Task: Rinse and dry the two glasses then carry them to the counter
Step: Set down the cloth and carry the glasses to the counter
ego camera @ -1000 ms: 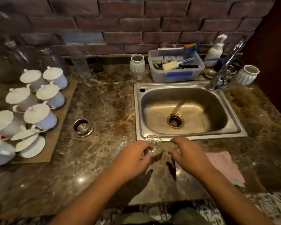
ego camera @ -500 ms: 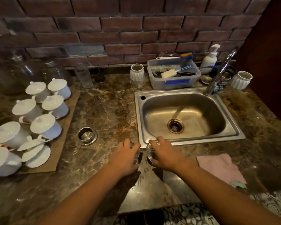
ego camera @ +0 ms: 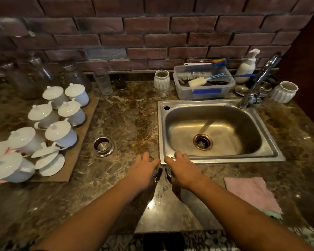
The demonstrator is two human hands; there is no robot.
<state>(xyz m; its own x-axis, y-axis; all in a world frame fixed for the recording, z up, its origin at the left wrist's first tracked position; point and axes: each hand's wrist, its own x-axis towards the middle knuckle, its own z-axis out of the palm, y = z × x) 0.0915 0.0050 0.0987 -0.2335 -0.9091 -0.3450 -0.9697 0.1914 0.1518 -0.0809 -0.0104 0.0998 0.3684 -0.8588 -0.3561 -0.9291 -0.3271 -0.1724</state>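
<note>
Two small clear glasses stand side by side on the marble counter (ego camera: 127, 124) just in front of the sink's near-left corner. My left hand (ego camera: 144, 168) wraps the left glass (ego camera: 156, 172), of which only a sliver shows. My right hand (ego camera: 181, 169) wraps the right glass (ego camera: 169, 170), also mostly hidden under the fingers. Both glasses seem to rest on the counter. The steel sink (ego camera: 261, 154) lies directly behind the hands, with no water running from the tap (ego camera: 257, 82).
A pink cloth (ego camera: 250, 192) lies on the counter to the right of my right arm. Several white lidded cups (ego camera: 62, 133) sit on a brown mat at the left. A small steel ring (ego camera: 103, 146), a brush tub (ego camera: 203, 84), soap bottle (ego camera: 246, 67) and white jars stand around.
My right hand moved left and closed around the second glass. My left hand shifted onto the first glass. Both hands now sit close together at the sink's corner.
</note>
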